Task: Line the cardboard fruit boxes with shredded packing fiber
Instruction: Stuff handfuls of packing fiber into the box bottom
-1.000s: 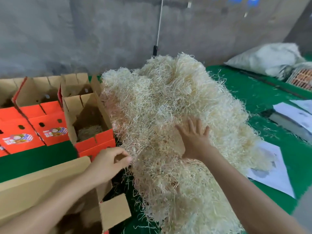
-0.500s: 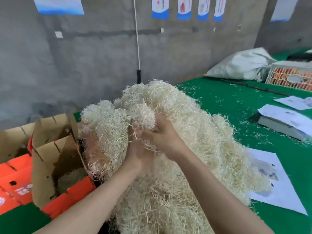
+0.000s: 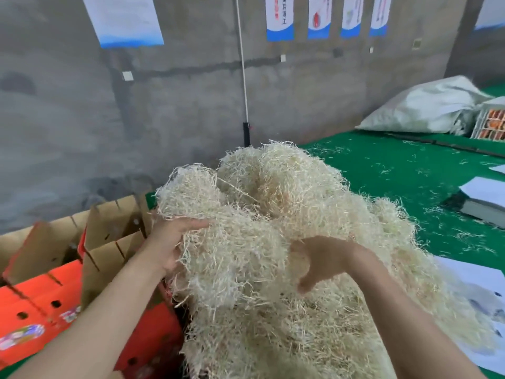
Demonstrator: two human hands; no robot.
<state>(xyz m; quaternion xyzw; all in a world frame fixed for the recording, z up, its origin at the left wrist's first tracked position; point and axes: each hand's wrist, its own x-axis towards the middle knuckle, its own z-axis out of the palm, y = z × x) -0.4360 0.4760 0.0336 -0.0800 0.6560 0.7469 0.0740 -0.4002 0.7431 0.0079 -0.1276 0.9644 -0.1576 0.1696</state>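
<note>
A big heap of pale shredded packing fiber [image 3: 314,214] fills the middle of the view on the green table. My left hand [image 3: 169,244] grips a thick wad of fiber [image 3: 232,258] at the heap's left side, thumb over the top. My right hand [image 3: 322,261] has its fingers curled into the same wad from the right, fingertips partly buried in the strands. Open orange and brown cardboard fruit boxes [image 3: 109,242] stand at the left, flaps up; their insides are hidden from here.
The green table surface [image 3: 410,170] is strewn with loose strands. White paper sheets [image 3: 481,296] and a book [image 3: 483,203] lie at the right. A white sack [image 3: 426,108] and a crate of orange fruit [image 3: 492,124] sit far right. A grey wall stands behind.
My hands have spread apart from the heap's top, pulling a wad of fiber loose between them. The view has tilted upward, and the boxes sit lower left.
</note>
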